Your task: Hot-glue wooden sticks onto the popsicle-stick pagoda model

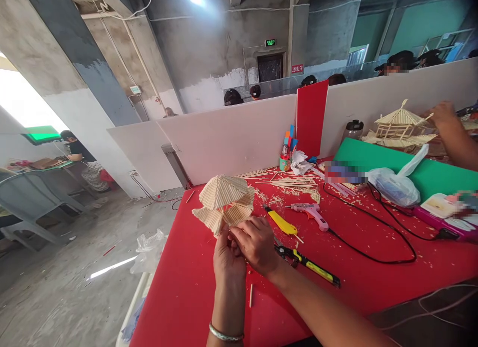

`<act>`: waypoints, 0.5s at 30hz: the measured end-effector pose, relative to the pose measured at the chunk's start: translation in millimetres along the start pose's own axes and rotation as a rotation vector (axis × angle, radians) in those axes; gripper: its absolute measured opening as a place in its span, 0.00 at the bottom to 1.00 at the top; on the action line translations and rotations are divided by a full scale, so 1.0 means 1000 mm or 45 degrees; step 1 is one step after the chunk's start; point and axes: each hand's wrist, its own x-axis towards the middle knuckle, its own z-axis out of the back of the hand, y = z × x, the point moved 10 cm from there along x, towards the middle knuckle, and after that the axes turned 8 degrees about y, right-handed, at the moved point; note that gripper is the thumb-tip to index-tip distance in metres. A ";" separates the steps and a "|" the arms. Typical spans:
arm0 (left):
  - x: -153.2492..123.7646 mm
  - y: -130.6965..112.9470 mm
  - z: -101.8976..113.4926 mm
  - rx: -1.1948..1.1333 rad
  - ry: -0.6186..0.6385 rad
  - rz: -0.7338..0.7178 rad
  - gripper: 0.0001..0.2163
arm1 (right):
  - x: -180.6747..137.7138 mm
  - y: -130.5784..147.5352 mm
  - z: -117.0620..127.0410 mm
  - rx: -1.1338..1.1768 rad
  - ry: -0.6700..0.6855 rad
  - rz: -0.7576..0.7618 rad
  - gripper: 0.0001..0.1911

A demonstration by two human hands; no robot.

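A small pavilion model (223, 191) made of pale wooden sticks, with a two-tiered roof, is at the left part of the red table. My left hand (228, 255) is closed at the near corner of its lower roof, thumb upward. Close beside it, my right hand (257, 241) has its fingers pinched together, meeting the left fingertips. Whatever lies between the fingers is hidden. Right of the hands lie a yellow utility knife (283, 221), black-and-yellow cutters (313, 268) and a pink hot glue gun (309, 213) with a black cord.
Loose sticks (293, 181) and shavings lie toward the back of the red table (186, 297). A white partition (239, 140) and red board (312, 119) stand behind. At right are a green board (377, 160), a plastic bag (394, 186), another stick pavilion (401, 120) and another person's hand (444, 115).
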 end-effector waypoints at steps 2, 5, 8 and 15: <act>-0.004 0.003 -0.002 -0.062 -0.033 0.039 0.13 | -0.001 0.000 0.002 -0.004 -0.037 0.007 0.05; -0.010 0.003 -0.005 -0.076 -0.061 0.020 0.10 | -0.001 0.000 0.004 -0.001 -0.076 0.010 0.05; -0.014 0.001 -0.008 -0.069 -0.045 -0.036 0.06 | 0.001 0.001 0.003 0.003 -0.068 0.006 0.07; -0.017 0.000 -0.003 -0.042 -0.110 -0.062 0.06 | 0.000 0.000 0.003 0.003 -0.077 0.006 0.06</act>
